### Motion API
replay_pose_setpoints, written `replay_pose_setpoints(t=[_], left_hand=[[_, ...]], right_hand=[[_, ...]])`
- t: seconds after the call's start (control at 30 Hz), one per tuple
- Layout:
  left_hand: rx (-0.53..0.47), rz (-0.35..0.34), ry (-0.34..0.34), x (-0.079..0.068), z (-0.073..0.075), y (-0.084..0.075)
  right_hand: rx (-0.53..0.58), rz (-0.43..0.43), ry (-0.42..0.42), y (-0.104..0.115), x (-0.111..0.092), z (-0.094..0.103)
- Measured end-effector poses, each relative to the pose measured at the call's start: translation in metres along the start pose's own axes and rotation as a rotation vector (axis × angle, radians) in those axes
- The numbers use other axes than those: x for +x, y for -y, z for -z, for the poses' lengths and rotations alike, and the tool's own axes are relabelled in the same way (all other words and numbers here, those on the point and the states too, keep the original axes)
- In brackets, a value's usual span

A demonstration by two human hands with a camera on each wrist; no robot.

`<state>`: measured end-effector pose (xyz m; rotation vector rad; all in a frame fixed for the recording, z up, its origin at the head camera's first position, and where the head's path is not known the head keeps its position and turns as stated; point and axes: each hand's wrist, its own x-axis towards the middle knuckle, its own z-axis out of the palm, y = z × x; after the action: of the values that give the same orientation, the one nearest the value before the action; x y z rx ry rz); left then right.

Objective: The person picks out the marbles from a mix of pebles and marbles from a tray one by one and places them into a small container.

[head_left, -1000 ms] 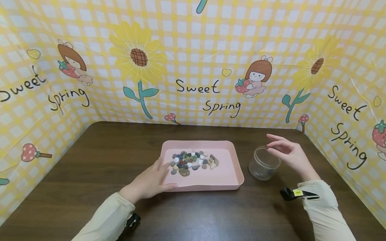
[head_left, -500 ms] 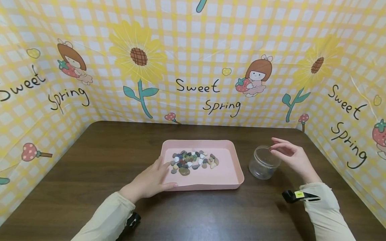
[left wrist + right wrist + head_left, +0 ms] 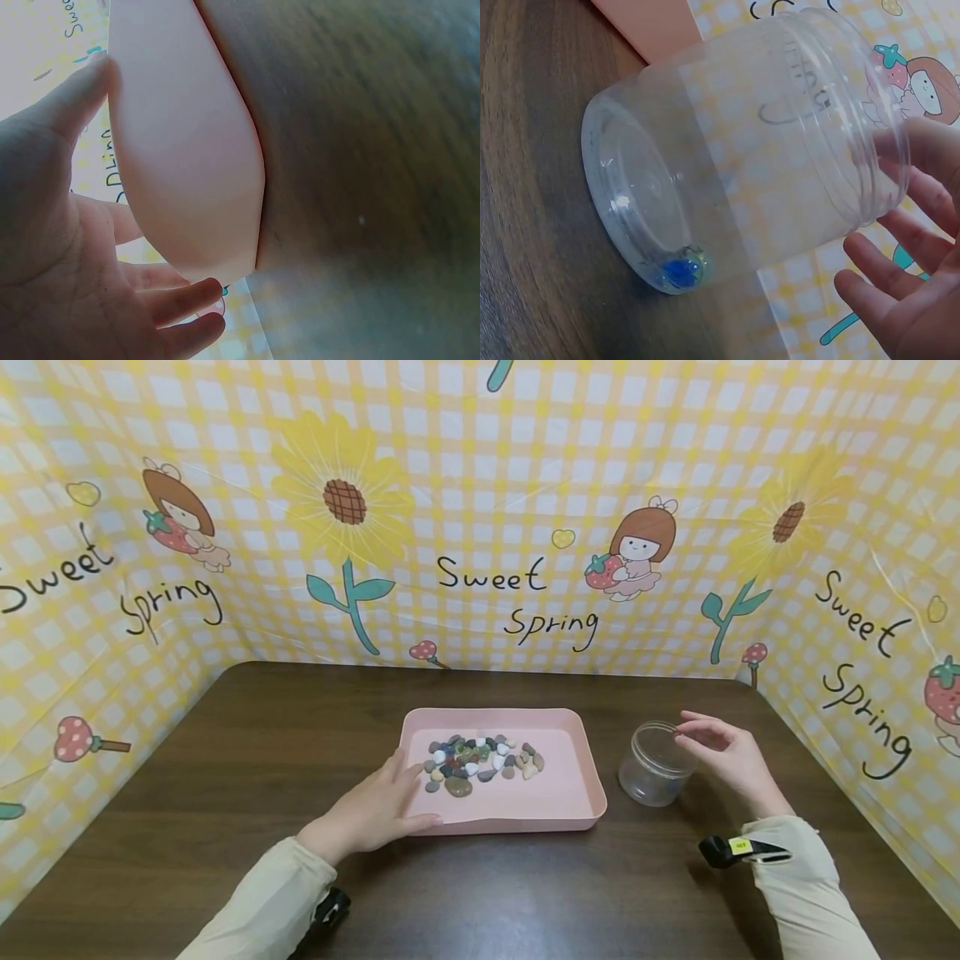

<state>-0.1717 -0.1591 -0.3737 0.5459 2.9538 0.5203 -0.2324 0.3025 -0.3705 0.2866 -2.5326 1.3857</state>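
Observation:
A pink tray [image 3: 573,777] stands on the table with several mixed pebbles [image 3: 472,760] spread over its left and middle part. My left hand [image 3: 371,814] rests on the tray's near left corner, thumb on the front rim and fairly straight fingers along the left side. To the right stands a clear plastic jar [image 3: 652,768] without a lid. Inside the jar, low against its wall, lies a blue and green glass marble [image 3: 684,270]. My right hand [image 3: 731,756] is at the jar's rim, its fingers loosely bent and apart; I see nothing held in it.
The dark wooden table [image 3: 300,718] is bordered by a yellow checked cloth [image 3: 480,485] at the back and both sides. The jar stands a small gap away from the tray's right end.
My right hand has come down and slightly rightward at the jar's rim, its thumb and forefinger drawing nearer each other. The left hand, tray and jar have stayed put.

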Motion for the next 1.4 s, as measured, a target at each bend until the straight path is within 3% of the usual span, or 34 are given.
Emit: replay_pose_setpoints(t=[0.37,0.77,1.03,1.27,1.4], left_hand=[[0.002,-0.003,-0.007,0.0,-0.001,0.0],[0.017,-0.023,-0.03,0.0,-0.002,0.001],[0.013,-0.02,-0.03,0.0,-0.002,0.002],[0.013,-0.024,-0.037,0.001,-0.003,0.002],[0.008,-0.016,-0.031,0.0,-0.003,0.002]], right_hand=[[-0.03,-0.033,-0.011,-0.002,0.0,-0.004],[-0.051,-0.012,-0.032,0.008,0.0,-0.002],[-0.014,0.069,-0.024,0.031,0.009,-0.006],[0.07,0.144,0.048,0.059,0.018,-0.022],[0.071,0.142,0.101,0.072,0.024,-0.034]])
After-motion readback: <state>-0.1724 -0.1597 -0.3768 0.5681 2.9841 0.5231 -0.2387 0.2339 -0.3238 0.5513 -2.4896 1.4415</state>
